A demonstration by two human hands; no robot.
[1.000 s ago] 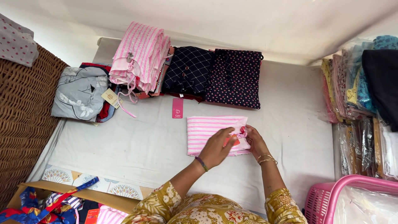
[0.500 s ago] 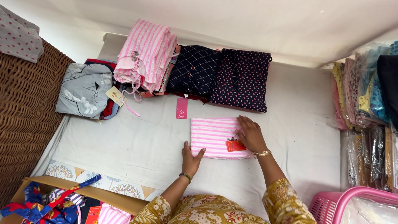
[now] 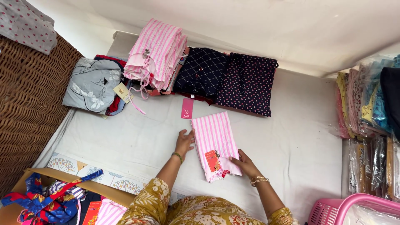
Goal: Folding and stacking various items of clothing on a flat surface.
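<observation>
head view — how far is it?
— i judge the folding mostly done: the pink striped garment [image 3: 214, 141] lies folded on the white sheet [image 3: 125, 137], before the stacked clothes [image 3: 200, 71].
— and the hands?
— left hand [image 3: 184, 141] open, flat at its edge; right hand [image 3: 243, 163] pinches the lower corner. i think placing on a stack is left.
</observation>
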